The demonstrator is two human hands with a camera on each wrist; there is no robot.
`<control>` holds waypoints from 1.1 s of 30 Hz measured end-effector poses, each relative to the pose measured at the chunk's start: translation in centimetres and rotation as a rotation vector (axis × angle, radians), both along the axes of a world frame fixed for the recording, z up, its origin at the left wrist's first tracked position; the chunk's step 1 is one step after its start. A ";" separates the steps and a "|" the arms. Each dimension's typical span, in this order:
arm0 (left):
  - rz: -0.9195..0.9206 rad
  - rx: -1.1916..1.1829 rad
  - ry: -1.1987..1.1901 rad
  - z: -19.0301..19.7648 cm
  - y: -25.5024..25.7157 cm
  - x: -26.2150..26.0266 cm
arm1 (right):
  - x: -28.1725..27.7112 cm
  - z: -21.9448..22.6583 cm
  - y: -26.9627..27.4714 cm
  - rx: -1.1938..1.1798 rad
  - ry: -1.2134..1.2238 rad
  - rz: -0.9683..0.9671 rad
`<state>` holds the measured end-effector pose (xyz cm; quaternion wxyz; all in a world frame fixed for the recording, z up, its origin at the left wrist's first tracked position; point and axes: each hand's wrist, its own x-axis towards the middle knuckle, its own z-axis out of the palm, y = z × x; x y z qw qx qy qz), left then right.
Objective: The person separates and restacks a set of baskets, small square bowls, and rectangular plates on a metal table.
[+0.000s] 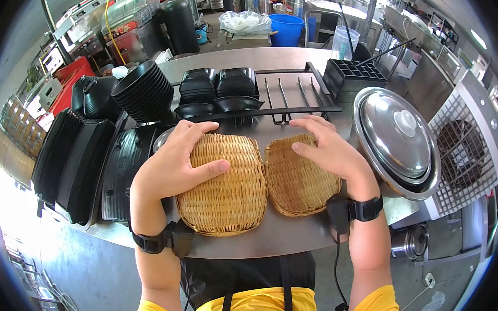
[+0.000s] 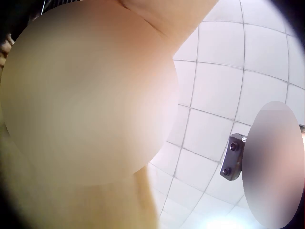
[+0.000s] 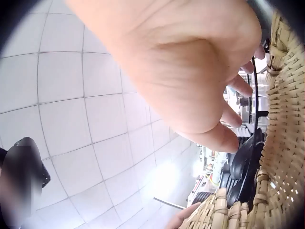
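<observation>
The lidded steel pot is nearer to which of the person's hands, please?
Right. The right hand is by the darker basket, just left of the lidded steel pot; the left hand is farther, at the lighter basket's left side.

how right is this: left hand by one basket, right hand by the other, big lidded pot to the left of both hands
The pot's side is wrong: the head view shows the big lidded pot to the right of both hands. The left hand is by one basket, the right hand by the other basket.
</observation>
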<state>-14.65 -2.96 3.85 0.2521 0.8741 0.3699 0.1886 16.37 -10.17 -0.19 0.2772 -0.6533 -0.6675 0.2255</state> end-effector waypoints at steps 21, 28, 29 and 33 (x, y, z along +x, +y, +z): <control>-0.150 0.092 -0.551 -1.2 -1.0 3.1 | -2.6 2.3 -4.0 0.077 1.204 0.565; -0.542 -0.324 -0.575 -1.3 -2.8 4.1 | -4.2 2.2 -3.0 0.105 1.446 0.858; -0.557 -0.530 -0.664 -1.6 -3.7 4.0 | -4.2 2.2 -3.1 0.104 1.446 0.854; -0.448 -0.652 -0.781 -0.2 -4.7 3.7 | -3.6 2.7 -2.9 0.092 1.052 0.966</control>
